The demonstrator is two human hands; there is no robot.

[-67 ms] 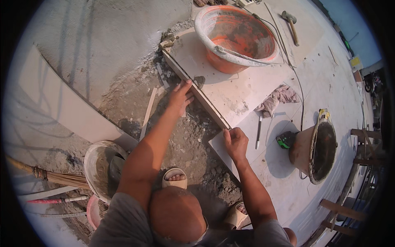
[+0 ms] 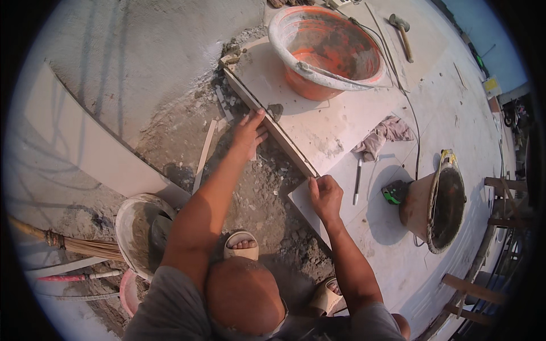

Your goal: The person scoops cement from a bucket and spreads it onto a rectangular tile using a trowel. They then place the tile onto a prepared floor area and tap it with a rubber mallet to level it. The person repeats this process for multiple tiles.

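Observation:
A narrow tile strip [image 2: 241, 91] stands along the front edge of a raised step topped with a large pale tile [image 2: 318, 131]. A thin dark gap runs between the two. My left hand [image 2: 250, 135] rests its outstretched fingers against the strip's outer face near its middle. At the strip's near right end, my right hand [image 2: 326, 196] is closed, with the thumb at the corner and the other fingers curled; their tips are hidden. Below that corner lies a lower pale floor tile [image 2: 307, 206].
An orange mortar tub [image 2: 318, 85] stands on the step. To the right are a cloth [image 2: 387, 136], a marker pen [image 2: 358, 182], a green-and-black tool [image 2: 394, 193], a bucket [image 2: 418, 213] and a mallet [image 2: 405, 38]. Left are another bucket [image 2: 128, 224] and a broom [image 2: 85, 244]. Rubble [image 2: 250, 199] lies below.

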